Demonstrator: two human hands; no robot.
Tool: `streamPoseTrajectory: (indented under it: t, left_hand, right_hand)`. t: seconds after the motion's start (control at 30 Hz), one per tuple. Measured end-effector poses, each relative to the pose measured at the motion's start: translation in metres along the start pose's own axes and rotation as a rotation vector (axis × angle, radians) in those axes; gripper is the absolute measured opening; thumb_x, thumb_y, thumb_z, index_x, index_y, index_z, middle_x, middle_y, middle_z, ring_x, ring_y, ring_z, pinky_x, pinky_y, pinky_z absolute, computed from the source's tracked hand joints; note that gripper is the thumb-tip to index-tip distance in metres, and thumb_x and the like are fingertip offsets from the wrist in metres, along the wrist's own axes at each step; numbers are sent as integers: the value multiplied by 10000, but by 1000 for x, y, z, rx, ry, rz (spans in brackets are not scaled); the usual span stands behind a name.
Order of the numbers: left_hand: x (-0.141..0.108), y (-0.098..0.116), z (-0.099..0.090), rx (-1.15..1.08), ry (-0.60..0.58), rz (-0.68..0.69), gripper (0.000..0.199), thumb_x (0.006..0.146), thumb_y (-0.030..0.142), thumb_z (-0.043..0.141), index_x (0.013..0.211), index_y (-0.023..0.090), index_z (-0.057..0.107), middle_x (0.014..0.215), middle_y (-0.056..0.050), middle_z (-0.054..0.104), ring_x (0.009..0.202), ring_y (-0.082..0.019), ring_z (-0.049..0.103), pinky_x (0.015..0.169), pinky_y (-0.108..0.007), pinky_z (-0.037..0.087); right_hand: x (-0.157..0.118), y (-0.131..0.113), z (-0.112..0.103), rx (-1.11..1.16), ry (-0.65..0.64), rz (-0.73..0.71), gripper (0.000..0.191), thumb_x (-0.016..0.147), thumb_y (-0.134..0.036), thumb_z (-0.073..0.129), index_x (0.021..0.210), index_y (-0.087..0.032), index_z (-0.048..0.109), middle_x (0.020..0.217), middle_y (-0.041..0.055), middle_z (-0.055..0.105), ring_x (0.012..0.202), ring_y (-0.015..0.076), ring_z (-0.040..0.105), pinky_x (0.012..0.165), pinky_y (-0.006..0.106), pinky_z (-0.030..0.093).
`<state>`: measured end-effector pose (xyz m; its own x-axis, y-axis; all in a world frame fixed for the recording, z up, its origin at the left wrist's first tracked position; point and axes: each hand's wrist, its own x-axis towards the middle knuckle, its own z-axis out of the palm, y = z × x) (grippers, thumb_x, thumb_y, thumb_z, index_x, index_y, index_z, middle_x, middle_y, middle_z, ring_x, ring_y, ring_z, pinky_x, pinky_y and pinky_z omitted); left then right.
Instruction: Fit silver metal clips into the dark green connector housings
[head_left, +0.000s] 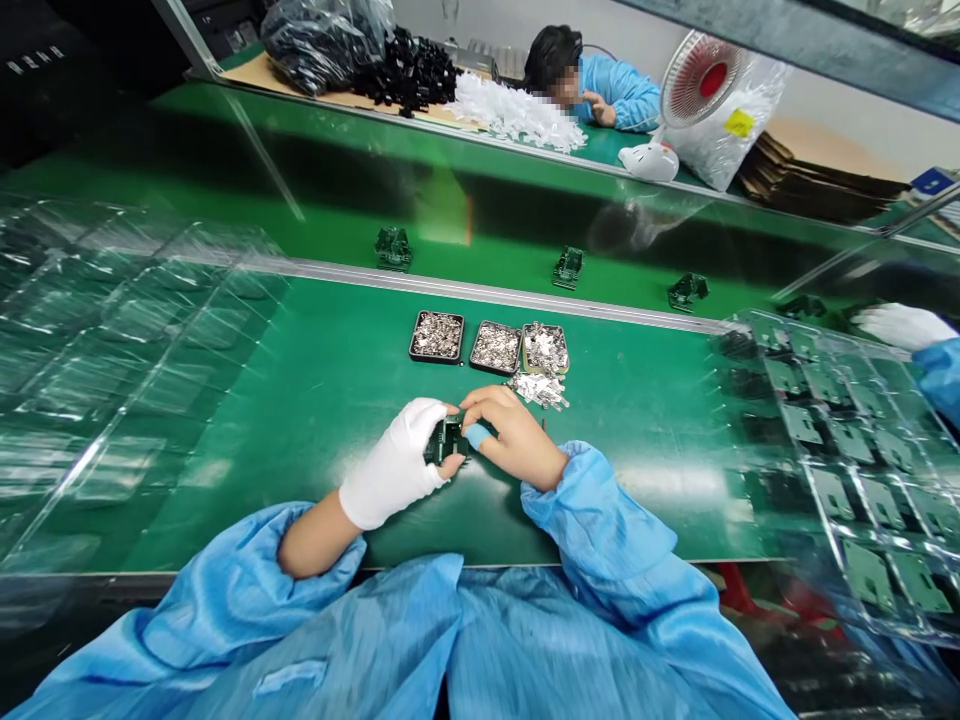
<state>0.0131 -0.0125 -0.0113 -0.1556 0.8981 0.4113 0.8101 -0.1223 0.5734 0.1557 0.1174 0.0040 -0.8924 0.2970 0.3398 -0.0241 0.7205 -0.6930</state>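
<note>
My left hand (401, 455), in a white glove with bare fingertips, grips a small green circuit board assembly (448, 440) between thumb and fingers above the green worktable. From the right, my right hand (510, 430) meets the board's upper edge, fingers pinched together. One of its fingers wears a blue finger cot (477, 435). Whatever sits between those fingertips is hidden. Beyond my hands stand a tray of small metal parts (436, 336), a middle tray (496, 346) and a right tray (546, 348). Loose silvery metal pieces (541, 389) lie in front of the right one.
Clear plastic trays (112, 350) cover the left side. A blister tray with green boards (851, 440) is at the right, near another person's gloved hand (904, 325). Board assemblies (568, 267) rest beyond the metal rail (450, 291). A co-worker (615, 90) sits behind the shelf.
</note>
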Motion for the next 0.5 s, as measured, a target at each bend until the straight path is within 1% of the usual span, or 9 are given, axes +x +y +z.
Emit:
streamPoseTrajectory:
  t: [0.1, 0.23, 0.4, 0.5]
  left_hand:
    - [-2, -1, 1, 97, 41, 68, 406, 763, 367, 589, 1087, 133, 520, 1006, -137, 590, 940, -279, 591, 815, -414, 511]
    - [-2, -1, 4, 182, 58, 81, 388, 767, 356, 568, 1076, 121, 562, 999, -158, 608, 935, -304, 599, 813, -436, 510]
    - [-1, 0, 4, 181, 40, 72, 399, 765, 342, 553, 1086, 106, 551, 994, -165, 606, 931, -301, 599, 796, -430, 520]
    - [0, 0, 1, 192, 13, 96, 391, 771, 333, 548, 1078, 91, 543, 976, -165, 605, 904, -291, 597, 777, -420, 524]
  right_hand:
    - [-1, -2, 2, -121, 14, -28, 144, 804, -74, 489, 850, -190, 560, 1041, 77, 615, 1013, 201, 535, 942, 393, 397]
    - [-3, -3, 6, -278, 15, -28, 178, 785, -58, 488, 896, -184, 546, 1045, 88, 615, 1010, 226, 522, 1001, 444, 341]
    - [-3, 0, 5, -317, -54, -53, 170, 799, -63, 468, 902, -186, 524, 1018, 85, 605, 957, 212, 526, 981, 417, 370]
    - [-3, 1, 6, -315, -76, -63, 189, 784, -44, 458, 905, -178, 514, 1015, 93, 599, 964, 218, 533, 958, 413, 397]
